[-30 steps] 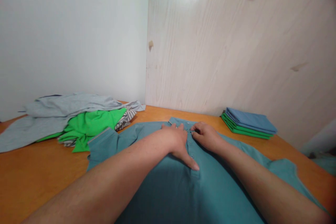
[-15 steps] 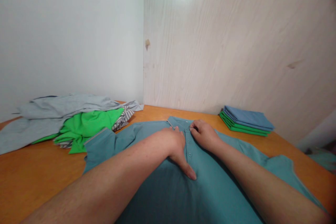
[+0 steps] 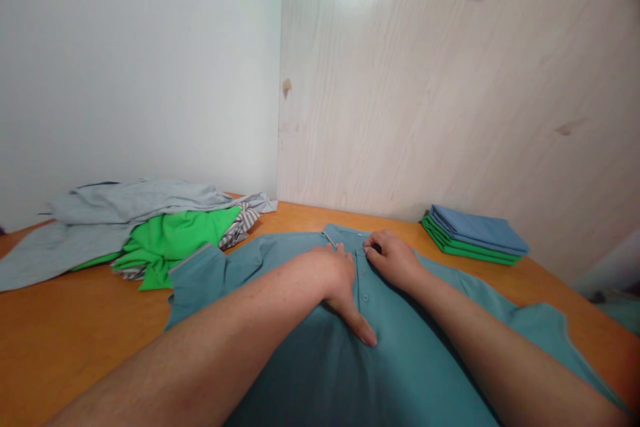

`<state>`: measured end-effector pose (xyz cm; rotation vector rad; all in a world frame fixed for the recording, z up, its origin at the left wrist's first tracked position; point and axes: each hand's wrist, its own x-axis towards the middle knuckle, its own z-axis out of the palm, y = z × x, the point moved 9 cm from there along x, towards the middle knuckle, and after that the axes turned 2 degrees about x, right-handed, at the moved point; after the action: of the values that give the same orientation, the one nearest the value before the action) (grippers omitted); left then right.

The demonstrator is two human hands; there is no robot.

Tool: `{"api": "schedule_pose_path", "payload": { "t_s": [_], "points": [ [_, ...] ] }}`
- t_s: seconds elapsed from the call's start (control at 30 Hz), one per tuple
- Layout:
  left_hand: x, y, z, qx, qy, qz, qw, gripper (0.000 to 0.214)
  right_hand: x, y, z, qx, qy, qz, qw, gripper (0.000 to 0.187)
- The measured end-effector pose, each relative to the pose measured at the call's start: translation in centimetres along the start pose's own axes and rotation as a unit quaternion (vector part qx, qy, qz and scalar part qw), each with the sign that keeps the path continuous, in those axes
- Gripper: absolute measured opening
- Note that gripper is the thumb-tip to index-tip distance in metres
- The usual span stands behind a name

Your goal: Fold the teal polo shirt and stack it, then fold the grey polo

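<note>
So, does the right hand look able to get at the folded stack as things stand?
Probably yes: the folded stack lies to the right of the right hand, with only low-lying teal shirt and tabletop visible between. The hand is at the shirt's placket, so it would likely need to leave that first.

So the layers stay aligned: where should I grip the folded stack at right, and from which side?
Probably the near edge of the folded stack, from the front, pinching green bottom layers and blue top together: it lies flat, the wall close behind.

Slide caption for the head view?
Left hand on a teal shirt, right hand at its button placket; rumpled clothes at left, folded stack at right.
</note>
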<state>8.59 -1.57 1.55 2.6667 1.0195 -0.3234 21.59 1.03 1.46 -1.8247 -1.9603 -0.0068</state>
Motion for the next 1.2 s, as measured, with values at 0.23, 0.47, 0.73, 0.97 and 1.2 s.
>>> {"api": "schedule_pose_path", "payload": {
  "t_s": [0.23, 0.47, 0.73, 0.97, 1.2],
  "points": [
    [0.1, 0.0, 0.1, -0.005, 0.001, 0.005, 1.0, 0.153, -0.9, -3.3, -0.3, -0.049, -0.034, -0.072, 0.996, 0.032],
    [0.3, 0.0, -0.4, -0.02, 0.03, 0.002, 0.999, 0.141, -1.2, -4.8, -0.1, -0.098, -0.073, -0.104, 0.987, 0.026],
    [-0.1, 0.3, -0.4, -0.001, 0.01, -0.001, 1.0, 0.138, -1.0, -5.1, 0.0, -0.152, -0.073, -0.114, 0.979, 0.02],
    [-0.5, 0.9, -0.6, 0.011, 0.006, 0.005, 1.0, 0.13, -1.0, -5.3, 0.3, -0.128, -0.103, -0.119, 0.979, 0.022],
    [-0.6, 0.7, -0.6, 0.009, 0.011, 0.002, 1.0, 0.138, -1.0, -5.4, 0.3, -0.132, -0.112, -0.117, 0.978, 0.021]
  ]
}}
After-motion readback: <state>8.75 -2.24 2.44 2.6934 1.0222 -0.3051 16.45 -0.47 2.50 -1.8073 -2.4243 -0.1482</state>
